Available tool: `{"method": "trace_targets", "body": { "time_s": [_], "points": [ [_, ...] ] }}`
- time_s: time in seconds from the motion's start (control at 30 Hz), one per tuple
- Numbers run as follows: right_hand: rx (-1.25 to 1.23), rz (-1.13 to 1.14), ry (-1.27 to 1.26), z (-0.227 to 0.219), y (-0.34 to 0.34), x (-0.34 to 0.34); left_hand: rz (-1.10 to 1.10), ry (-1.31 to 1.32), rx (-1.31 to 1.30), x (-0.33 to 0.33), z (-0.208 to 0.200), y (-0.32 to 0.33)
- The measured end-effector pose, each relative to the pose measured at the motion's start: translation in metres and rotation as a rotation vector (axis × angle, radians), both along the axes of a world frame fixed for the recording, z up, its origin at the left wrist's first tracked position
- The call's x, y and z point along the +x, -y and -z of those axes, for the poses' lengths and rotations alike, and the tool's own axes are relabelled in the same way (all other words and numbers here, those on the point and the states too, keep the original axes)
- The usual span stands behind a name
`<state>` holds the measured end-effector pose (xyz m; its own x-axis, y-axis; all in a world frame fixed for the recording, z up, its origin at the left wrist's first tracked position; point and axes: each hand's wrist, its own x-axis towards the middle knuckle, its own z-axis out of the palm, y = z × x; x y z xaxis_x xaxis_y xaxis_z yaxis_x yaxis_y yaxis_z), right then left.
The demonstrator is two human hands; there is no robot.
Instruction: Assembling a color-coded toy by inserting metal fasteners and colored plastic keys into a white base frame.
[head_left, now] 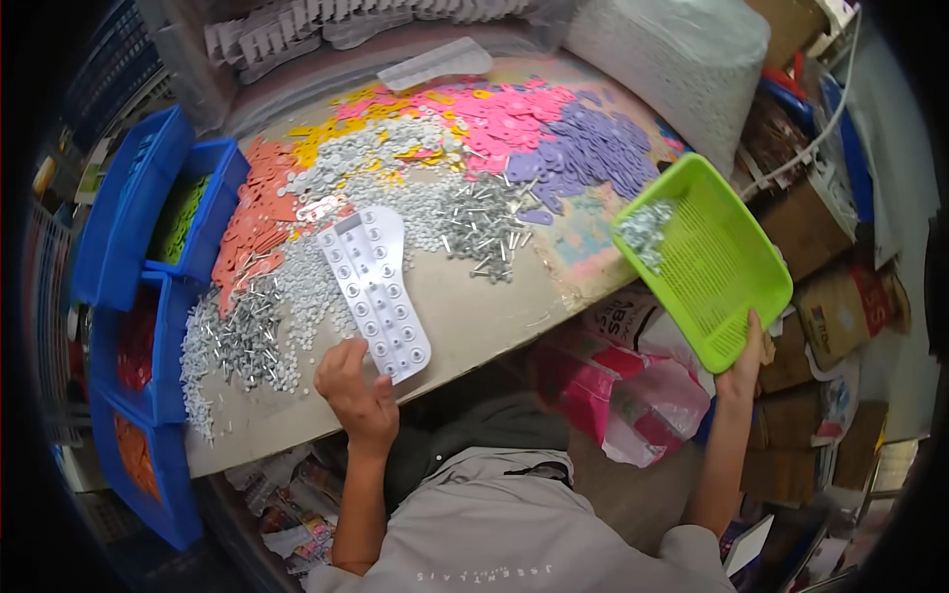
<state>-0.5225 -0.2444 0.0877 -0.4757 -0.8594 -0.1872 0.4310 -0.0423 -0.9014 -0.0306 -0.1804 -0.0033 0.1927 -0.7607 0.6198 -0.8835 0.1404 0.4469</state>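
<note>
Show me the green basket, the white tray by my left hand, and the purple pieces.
Green basket [720, 259], head view: bare mesh bottom.
White tray [380, 295], head view: around its middle.
Purple pieces [590, 146], head view: middle of the pile.

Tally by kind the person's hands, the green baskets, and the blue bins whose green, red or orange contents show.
Hands: 2 (left hand, right hand)
Green baskets: 1 (green basket, held by the right hand)
Blue bins: 3 (green-content bin, red-content bin, orange-content bin)
Total: 6
</note>
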Motion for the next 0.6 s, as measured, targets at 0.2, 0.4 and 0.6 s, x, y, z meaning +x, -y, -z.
{"method": "trace_targets", "body": {
  "time_s": [0.2, 0.4, 0.6],
  "points": [
    [-0.152, 0.047, -0.377, 0.015, 0.057, 0.06, 0.012, -0.008, -0.005, -0.002, -0.002, -0.001],
    [-0.238, 0.047, -0.976, -0.005, 0.068, 0.104, 0.044, -0.027, 0.014, -0.005, -0.003, 0.003],
    [-0.506, -0.062, -1.295, -0.009, 0.076, 0.14, 0.008, 0.004, 0.044, 0.0, -0.005, -0.002]
  ]
}}
